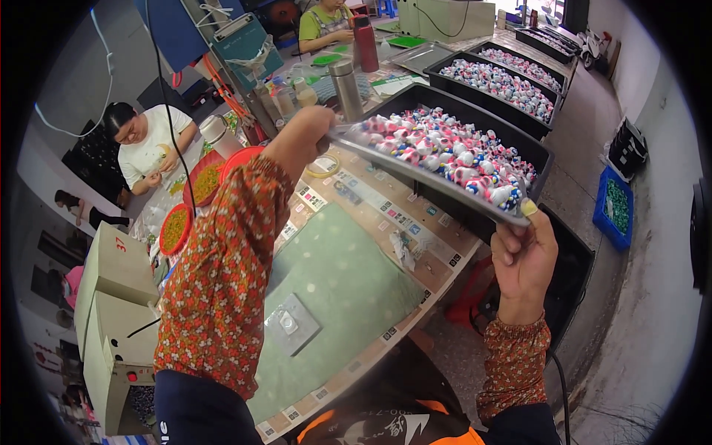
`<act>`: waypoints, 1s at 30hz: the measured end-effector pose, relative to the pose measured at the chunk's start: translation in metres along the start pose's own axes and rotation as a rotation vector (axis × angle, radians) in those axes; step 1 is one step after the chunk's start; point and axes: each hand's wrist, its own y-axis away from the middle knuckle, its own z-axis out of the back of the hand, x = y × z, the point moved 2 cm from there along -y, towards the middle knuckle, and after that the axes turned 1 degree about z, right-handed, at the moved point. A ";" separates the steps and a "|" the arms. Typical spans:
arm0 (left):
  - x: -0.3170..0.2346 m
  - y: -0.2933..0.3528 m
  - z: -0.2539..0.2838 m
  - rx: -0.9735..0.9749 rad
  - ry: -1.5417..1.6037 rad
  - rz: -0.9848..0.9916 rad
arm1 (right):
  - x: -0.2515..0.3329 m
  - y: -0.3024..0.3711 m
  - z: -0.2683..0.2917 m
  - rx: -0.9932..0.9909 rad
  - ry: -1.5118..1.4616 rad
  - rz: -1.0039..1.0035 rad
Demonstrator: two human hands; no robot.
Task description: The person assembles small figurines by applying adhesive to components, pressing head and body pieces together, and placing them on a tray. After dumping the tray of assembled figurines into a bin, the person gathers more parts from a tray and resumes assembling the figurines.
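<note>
Both my hands hold a shallow metal tray (426,176) tilted up over a black crate (544,178). My left hand (305,135) is closed on the tray's left end. At its right corner my right hand (526,259) pinches the rim, with something yellow around one finger or thumb tip. Small white, pink and blue pieces (463,152), like little figures, heap up behind the tray's raised edge; I cannot tell which lie on the tray and which in the crate. A grey square plate (293,324) rests on the green cloth (334,259) before me.
More black crates of similar pieces (500,83) line the table's far right. A steel flask (345,89) and red bottle (365,44) stand beyond my left hand. Red bowls (175,230) hold small yellowish pieces. A blue basket (614,208) sits on the floor. Two people work across the table.
</note>
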 end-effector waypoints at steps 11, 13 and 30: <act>-0.045 -0.023 -0.028 0.276 0.138 -0.218 | 0.020 -0.053 -0.004 0.197 0.048 -0.135; -0.044 -0.026 -0.043 0.265 0.064 -0.308 | 0.023 -0.067 0.002 0.138 0.306 0.050; -0.146 0.031 -0.117 0.326 -0.107 -0.650 | 0.040 -0.111 0.002 0.100 0.291 0.724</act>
